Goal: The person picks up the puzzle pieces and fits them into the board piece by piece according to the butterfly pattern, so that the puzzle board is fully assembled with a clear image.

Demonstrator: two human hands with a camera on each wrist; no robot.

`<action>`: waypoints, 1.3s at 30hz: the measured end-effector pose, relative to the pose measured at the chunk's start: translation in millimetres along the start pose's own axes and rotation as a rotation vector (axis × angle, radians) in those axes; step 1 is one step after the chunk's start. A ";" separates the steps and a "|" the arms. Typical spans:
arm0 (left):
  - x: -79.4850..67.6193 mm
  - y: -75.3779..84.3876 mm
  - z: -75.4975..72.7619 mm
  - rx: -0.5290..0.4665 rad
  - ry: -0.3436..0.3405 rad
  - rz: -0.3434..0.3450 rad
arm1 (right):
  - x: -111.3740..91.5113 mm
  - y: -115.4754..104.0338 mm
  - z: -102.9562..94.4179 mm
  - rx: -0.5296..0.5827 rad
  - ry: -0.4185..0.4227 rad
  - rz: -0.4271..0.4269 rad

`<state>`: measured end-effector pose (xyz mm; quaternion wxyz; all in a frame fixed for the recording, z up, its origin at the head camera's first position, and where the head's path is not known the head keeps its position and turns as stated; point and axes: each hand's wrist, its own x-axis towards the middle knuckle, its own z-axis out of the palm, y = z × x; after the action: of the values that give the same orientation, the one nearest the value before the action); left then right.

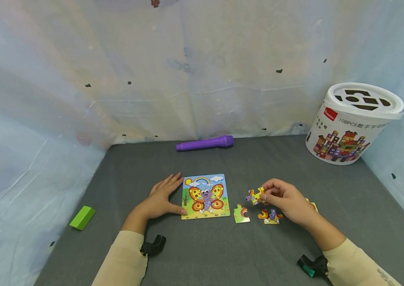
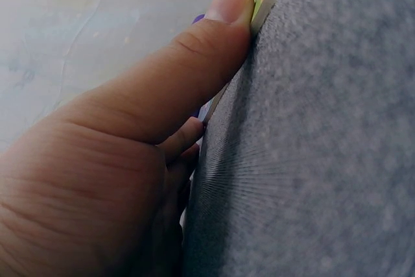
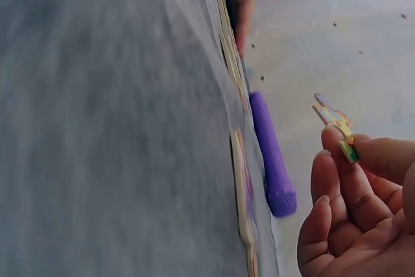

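A square butterfly puzzle board lies flat on the grey cloth. My left hand rests at its left side, fingers extended toward the upper corner; the thumb presses the lower left corner. My right hand pinches a yellow and purple puzzle piece between thumb and fingers, raised off the table in the right wrist view. Below it lie a green puzzle piece and a piece with the butterfly's body. Another piece shows partly behind the right wrist.
A purple toy microphone lies along the back of the grey table. At the back right stands a white block bucket with a slotted lid. A green block sits at the left. Pale cloth hangs behind and at the sides.
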<state>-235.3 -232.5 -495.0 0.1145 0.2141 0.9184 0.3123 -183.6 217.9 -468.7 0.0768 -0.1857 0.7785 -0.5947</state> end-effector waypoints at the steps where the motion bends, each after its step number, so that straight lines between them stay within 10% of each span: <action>1: 0.3 -0.2 0.5 0.002 0.002 0.003 | 1.4 0.3 2.2 0.006 -0.009 -0.003; 16: 1.1 1.5 0.4 0.006 -0.018 -0.029 | 41.8 -7.1 42.8 0.065 -0.054 -0.027; 39: -0.2 -1.0 0.7 -0.003 -0.010 -0.021 | 80.2 -6.0 87.5 -0.008 0.033 0.190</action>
<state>-235.2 -233.0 -496.2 0.1227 0.2060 0.9196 0.3114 -226.4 107.5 -479.4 0.1192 -0.1013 0.7961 -0.5845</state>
